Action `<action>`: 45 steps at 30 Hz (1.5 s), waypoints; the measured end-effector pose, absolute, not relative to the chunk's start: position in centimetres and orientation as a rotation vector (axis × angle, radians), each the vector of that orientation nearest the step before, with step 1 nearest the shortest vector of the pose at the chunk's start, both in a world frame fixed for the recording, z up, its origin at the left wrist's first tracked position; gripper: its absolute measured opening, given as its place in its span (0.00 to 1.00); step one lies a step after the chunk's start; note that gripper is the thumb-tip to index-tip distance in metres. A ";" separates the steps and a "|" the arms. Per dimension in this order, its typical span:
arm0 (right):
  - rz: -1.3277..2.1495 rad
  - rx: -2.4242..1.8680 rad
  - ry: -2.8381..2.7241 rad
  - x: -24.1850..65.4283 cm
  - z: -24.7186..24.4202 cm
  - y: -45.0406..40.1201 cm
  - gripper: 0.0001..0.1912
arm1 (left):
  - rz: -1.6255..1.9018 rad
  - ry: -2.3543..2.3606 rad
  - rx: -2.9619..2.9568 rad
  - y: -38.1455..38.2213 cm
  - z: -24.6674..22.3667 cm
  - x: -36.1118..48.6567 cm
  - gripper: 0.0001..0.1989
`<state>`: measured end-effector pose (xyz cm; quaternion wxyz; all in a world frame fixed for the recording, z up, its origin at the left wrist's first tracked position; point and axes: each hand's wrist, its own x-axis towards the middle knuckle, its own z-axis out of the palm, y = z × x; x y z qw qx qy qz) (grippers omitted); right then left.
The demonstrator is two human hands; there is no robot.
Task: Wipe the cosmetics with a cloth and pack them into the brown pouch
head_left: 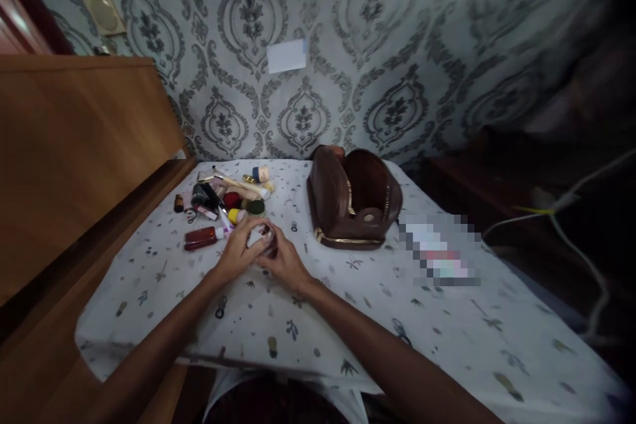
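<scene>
Two forearms (169, 331) are angled inward over the worktop (238, 338); left hand (241, 248) and right hand (288, 262) are brought together, fingers curled. A small pale item (256, 236) is pinched between them, mostly covered, type can't be told. Red-brown bottle (200, 238) is laid just left of the left hand. Brown bag (330, 192) is stood open beyond and right of the right hand. Print on blue-and-cream jar (261, 175), beyond both hands, too small to be read; flat item (442, 252) well right is pixelated.
</scene>
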<state>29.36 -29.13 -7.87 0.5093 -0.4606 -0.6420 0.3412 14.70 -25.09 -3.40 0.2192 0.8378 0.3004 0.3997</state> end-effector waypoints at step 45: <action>0.831 -1.013 -1.300 30.1 -7.6 -29.3 0.38 | 1.052 1.135 1.610 -24.1 -5.3 15.4 0.31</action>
